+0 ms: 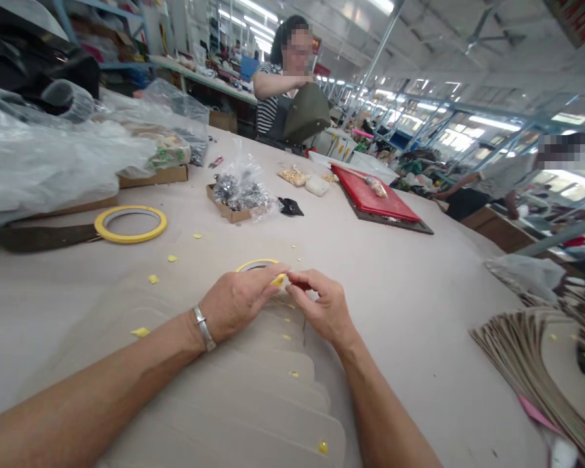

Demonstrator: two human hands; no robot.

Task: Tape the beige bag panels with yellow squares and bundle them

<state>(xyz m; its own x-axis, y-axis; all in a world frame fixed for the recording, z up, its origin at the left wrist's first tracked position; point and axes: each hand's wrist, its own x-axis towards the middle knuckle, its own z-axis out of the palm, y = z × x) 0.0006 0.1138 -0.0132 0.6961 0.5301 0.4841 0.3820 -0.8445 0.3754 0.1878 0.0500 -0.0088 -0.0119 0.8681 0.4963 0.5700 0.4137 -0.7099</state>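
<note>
My left hand (236, 302) pinches a yellow piece of tape (279, 280) from a small yellow tape roll (253, 264) just behind my fingers. My right hand (322, 305) is closed in a pinch beside it, gripping a small red thing I cannot make out. Both hands hover over a fanned row of pale beige cut pieces (273, 390) lying on the table (370, 273); several pieces carry a small yellow tape dot (323, 447). A silver bracelet sits on my left wrist.
A larger yellow tape roll (130, 223) lies at left with yellow scraps (153, 279) around. Plastic-wrapped goods (53, 156), a box of bagged hardware (241, 192) and a red board (375, 195) lie farther back. A stacked fan of brown pieces (531, 364) is right. A person (283, 84) works across the table.
</note>
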